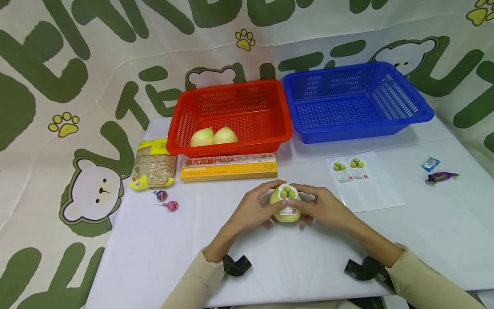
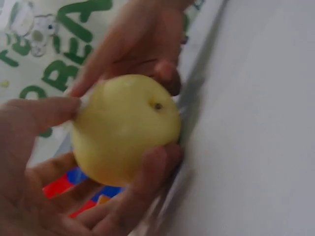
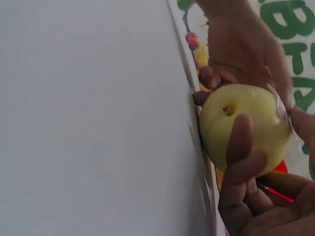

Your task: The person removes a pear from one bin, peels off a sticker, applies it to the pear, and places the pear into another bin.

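A round yellow pear (image 1: 284, 218) is held between both hands above the near middle of the white table. My left hand (image 1: 252, 207) grips its left side and my right hand (image 1: 328, 206) its right side. Both thumbs press on a white sticker (image 1: 287, 193) with a fruit picture on the pear's face. From the left wrist, the bare underside of the pear (image 2: 123, 132) shows with a small dark dimple, fingers curled about it. In the right wrist view, the sticker's edge (image 3: 280, 105) stands slightly off the skin near a thumb.
A red basket (image 1: 231, 150) with two pears stands behind a pasta box (image 1: 229, 171); a blue basket (image 1: 347, 133) is to its right. A sticker sheet (image 1: 374, 193) lies right of the hands. Bagged food (image 1: 154, 165), lollipops (image 1: 171, 206) and wrapped candies (image 1: 441, 177) lie toward the sides.
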A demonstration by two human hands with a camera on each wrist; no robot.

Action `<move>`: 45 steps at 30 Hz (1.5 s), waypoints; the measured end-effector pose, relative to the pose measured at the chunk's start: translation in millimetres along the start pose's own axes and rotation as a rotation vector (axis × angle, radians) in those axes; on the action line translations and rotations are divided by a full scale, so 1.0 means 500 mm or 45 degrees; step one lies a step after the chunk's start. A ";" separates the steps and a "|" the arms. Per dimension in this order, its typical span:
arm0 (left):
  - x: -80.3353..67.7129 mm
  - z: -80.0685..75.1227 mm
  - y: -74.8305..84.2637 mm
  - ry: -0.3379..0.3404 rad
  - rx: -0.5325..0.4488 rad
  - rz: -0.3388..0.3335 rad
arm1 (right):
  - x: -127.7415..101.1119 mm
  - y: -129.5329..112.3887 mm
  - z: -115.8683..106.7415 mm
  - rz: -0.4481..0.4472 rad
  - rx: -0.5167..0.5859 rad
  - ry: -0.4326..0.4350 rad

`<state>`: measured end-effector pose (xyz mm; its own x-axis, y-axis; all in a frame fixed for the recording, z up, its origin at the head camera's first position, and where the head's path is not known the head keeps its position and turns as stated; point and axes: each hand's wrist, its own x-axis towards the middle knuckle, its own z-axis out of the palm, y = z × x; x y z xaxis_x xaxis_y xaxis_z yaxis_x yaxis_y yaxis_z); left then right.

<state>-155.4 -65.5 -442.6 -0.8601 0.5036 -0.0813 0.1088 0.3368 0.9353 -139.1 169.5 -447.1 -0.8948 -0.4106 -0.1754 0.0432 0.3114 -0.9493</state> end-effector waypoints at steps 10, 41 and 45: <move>0.016 0.013 -0.003 0.119 -0.187 -0.038 | 0.010 -0.001 0.028 0.034 0.010 0.211; 0.032 0.028 0.039 0.177 0.460 0.317 | -0.040 -0.025 -0.296 -0.491 -0.936 0.708; 0.065 -0.009 0.108 0.210 0.327 0.404 | -0.053 -0.040 -0.422 -0.270 -1.090 0.810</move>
<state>-179.7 -34.8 -393.2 -0.8299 0.4871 0.2720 0.4831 0.3835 0.7871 -210.1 355.0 -368.2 -0.9244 -0.0842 0.3720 -0.2429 0.8818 -0.4043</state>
